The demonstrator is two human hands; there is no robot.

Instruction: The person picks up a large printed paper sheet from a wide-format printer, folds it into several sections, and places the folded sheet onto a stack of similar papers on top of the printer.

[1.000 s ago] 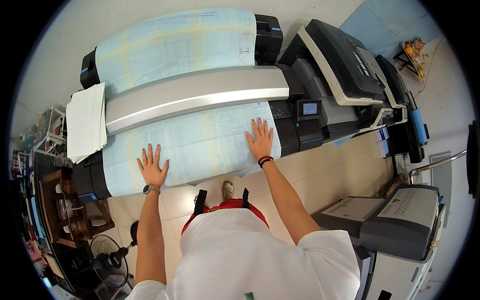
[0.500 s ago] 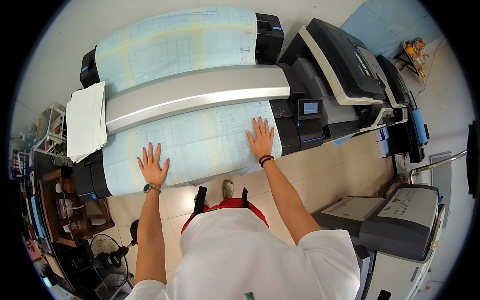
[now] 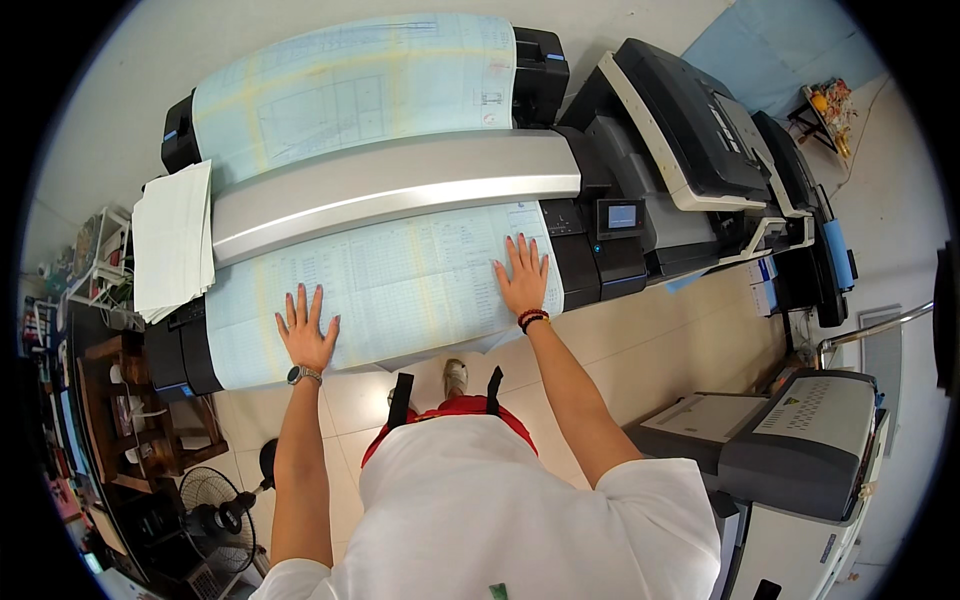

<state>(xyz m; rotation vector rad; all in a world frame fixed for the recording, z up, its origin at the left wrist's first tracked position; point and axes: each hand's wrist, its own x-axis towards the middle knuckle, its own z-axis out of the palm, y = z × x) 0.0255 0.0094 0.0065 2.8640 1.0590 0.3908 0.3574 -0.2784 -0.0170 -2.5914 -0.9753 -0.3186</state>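
Note:
A wide pale-blue drawing sheet (image 3: 385, 285) with yellowish crease bands lies across the front of a large-format printer (image 3: 400, 180). Its far part shows again behind the silver cover, draped over the back. My left hand (image 3: 307, 335), with a watch at the wrist, rests flat on the sheet's near left part, fingers spread. Flat near the sheet's right edge lies my right hand (image 3: 523, 283), a dark red beaded bracelet on its wrist. Both hands press on the paper without gripping it. The sheet's middle stretch is hidden under the cover.
A stack of white papers (image 3: 172, 245) sits on the printer's left end. On its right end is a small lit screen (image 3: 620, 216). An office copier (image 3: 690, 130) stands to the right, another grey machine (image 3: 790, 440) at lower right. A fan (image 3: 215, 520) stands at lower left.

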